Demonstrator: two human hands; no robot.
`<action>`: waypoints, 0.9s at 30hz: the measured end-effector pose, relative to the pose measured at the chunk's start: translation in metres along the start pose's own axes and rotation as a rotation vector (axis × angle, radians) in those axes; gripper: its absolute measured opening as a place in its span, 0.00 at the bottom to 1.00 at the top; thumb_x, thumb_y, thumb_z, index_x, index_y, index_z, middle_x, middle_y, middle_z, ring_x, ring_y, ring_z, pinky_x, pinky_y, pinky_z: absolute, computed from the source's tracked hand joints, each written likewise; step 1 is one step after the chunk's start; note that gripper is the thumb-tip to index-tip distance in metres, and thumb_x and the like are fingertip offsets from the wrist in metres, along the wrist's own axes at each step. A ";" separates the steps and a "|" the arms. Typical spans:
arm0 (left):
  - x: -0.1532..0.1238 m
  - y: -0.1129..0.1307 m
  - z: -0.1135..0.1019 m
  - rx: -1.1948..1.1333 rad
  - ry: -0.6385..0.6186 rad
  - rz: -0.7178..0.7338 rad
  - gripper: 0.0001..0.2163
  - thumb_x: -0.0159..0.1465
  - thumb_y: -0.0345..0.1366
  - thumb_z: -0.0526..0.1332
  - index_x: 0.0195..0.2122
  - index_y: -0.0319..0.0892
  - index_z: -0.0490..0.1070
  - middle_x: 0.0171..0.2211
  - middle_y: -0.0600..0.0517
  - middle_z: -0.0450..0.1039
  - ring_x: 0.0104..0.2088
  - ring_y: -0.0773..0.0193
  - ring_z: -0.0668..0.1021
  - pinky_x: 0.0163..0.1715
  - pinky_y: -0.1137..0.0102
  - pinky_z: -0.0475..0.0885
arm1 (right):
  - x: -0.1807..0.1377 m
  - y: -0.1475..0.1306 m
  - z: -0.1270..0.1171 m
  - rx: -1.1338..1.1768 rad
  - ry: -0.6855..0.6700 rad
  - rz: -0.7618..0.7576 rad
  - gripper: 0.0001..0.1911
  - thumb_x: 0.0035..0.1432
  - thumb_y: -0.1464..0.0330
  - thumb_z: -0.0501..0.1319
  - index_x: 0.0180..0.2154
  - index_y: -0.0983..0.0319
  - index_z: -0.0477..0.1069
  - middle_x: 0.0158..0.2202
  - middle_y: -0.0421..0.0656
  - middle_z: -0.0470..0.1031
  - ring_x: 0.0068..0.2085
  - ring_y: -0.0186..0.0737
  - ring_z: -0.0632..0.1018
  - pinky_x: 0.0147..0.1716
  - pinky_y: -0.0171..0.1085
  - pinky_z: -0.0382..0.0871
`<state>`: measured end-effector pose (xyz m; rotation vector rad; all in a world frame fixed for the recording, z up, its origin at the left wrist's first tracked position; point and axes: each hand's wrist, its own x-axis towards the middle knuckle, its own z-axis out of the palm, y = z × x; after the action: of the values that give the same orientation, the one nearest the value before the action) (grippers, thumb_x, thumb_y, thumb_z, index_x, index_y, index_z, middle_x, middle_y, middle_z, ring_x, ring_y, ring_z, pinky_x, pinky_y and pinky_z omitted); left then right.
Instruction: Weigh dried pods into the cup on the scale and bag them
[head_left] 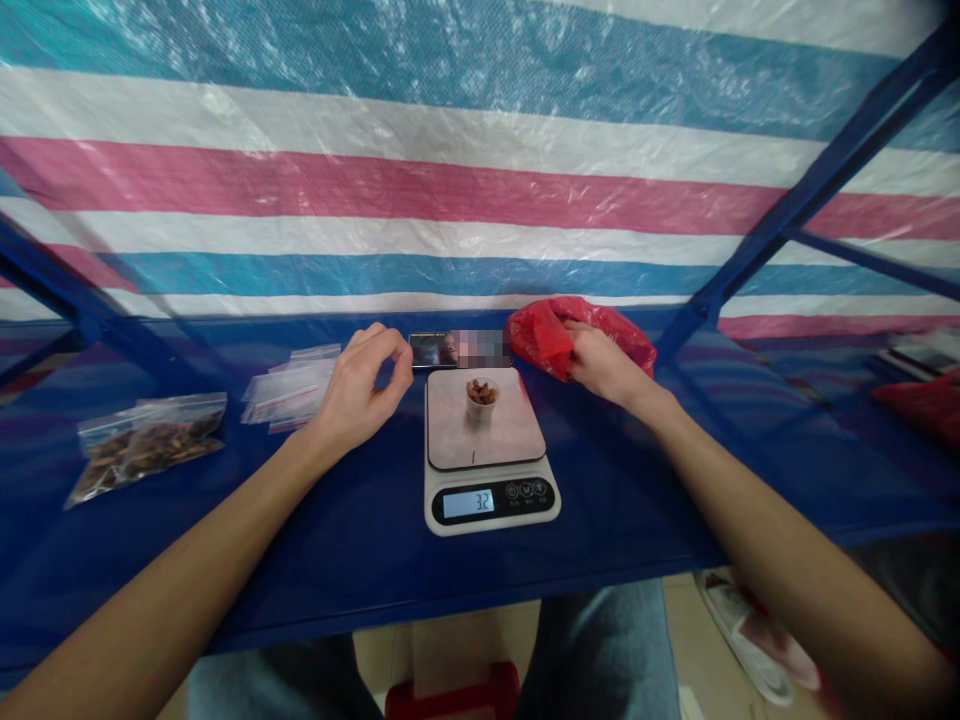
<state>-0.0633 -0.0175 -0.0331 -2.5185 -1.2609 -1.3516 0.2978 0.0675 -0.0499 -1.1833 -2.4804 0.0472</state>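
A white digital kitchen scale [491,495] reads 3.2 on its lit display. On its plate stands a small clear cup [481,410] heaped with brown dried pieces [482,390]. My left hand [367,385] hovers left of the scale, fingers curled and thumb meeting the index finger, with nothing visible between them. Beside it lies a stack of empty clear zip bags [289,390]. My right hand [604,365] reaches into the opening of a crumpled red plastic bag [544,335], behind and right of the scale. Its fingertips are hidden by the bag.
Two filled zip bags [154,445] of brown pieces lie at the left. A phone [431,350] rests behind the scale, partly blurred. Blue metal frame bars [806,195] slope up at both sides of the blue table [337,570]. Striped plastic sheeting [420,185] hangs behind.
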 end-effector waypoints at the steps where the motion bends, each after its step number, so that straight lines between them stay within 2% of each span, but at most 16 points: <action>1: 0.000 0.000 0.000 0.004 0.001 -0.002 0.10 0.72 0.33 0.55 0.31 0.45 0.66 0.29 0.52 0.71 0.33 0.60 0.73 0.37 0.62 0.67 | 0.000 0.000 0.000 -0.001 -0.001 0.003 0.17 0.56 0.80 0.60 0.46 0.64 0.79 0.48 0.54 0.82 0.51 0.54 0.81 0.56 0.45 0.72; 4: 0.002 -0.004 -0.002 0.019 0.020 0.003 0.10 0.72 0.33 0.55 0.31 0.46 0.66 0.29 0.52 0.71 0.33 0.60 0.73 0.37 0.62 0.68 | 0.000 0.001 0.002 0.000 0.002 0.001 0.19 0.55 0.80 0.59 0.47 0.65 0.78 0.49 0.55 0.82 0.51 0.54 0.81 0.56 0.45 0.72; 8: 0.003 -0.012 -0.011 0.064 0.127 0.020 0.10 0.73 0.34 0.55 0.32 0.46 0.66 0.29 0.52 0.71 0.33 0.60 0.73 0.36 0.61 0.67 | 0.001 0.002 0.004 0.007 0.016 0.004 0.18 0.56 0.80 0.59 0.47 0.64 0.78 0.49 0.54 0.82 0.51 0.53 0.81 0.56 0.45 0.72; 11: 0.004 -0.018 -0.022 0.105 0.213 -0.037 0.13 0.76 0.39 0.53 0.32 0.45 0.66 0.30 0.51 0.71 0.34 0.63 0.73 0.37 0.60 0.67 | 0.002 0.000 0.002 0.014 0.030 0.009 0.17 0.55 0.80 0.59 0.44 0.64 0.79 0.47 0.54 0.82 0.50 0.54 0.82 0.54 0.45 0.73; 16: 0.002 -0.028 -0.037 0.123 0.331 -0.093 0.17 0.78 0.45 0.51 0.32 0.45 0.64 0.28 0.55 0.69 0.30 0.68 0.71 0.34 0.63 0.66 | 0.002 -0.003 0.002 0.005 0.062 0.009 0.16 0.58 0.77 0.60 0.48 0.65 0.78 0.49 0.56 0.81 0.52 0.57 0.81 0.55 0.47 0.73; 21: 0.001 -0.042 -0.043 0.162 0.365 -0.149 0.21 0.78 0.51 0.50 0.31 0.45 0.64 0.23 0.57 0.67 0.24 0.71 0.68 0.28 0.64 0.61 | 0.003 -0.002 0.006 0.008 0.037 -0.007 0.16 0.56 0.80 0.59 0.44 0.65 0.79 0.49 0.56 0.82 0.52 0.55 0.82 0.57 0.47 0.72; 25: 0.001 -0.045 -0.054 0.220 0.396 -0.176 0.23 0.77 0.53 0.49 0.30 0.44 0.65 0.23 0.57 0.67 0.25 0.71 0.69 0.30 0.63 0.60 | 0.004 -0.005 0.006 0.024 0.046 -0.007 0.16 0.54 0.81 0.59 0.42 0.65 0.79 0.49 0.56 0.82 0.51 0.55 0.82 0.57 0.46 0.73; 27: 0.002 -0.045 -0.063 0.250 0.413 -0.176 0.22 0.78 0.51 0.48 0.31 0.43 0.66 0.24 0.56 0.67 0.27 0.70 0.70 0.30 0.63 0.58 | 0.005 -0.007 0.004 0.041 0.050 -0.012 0.15 0.54 0.80 0.59 0.41 0.64 0.79 0.47 0.55 0.83 0.50 0.55 0.82 0.55 0.46 0.73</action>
<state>-0.1360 -0.0090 -0.0076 -1.8785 -1.4697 -1.5311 0.2886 0.0672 -0.0507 -1.1390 -2.4310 0.0639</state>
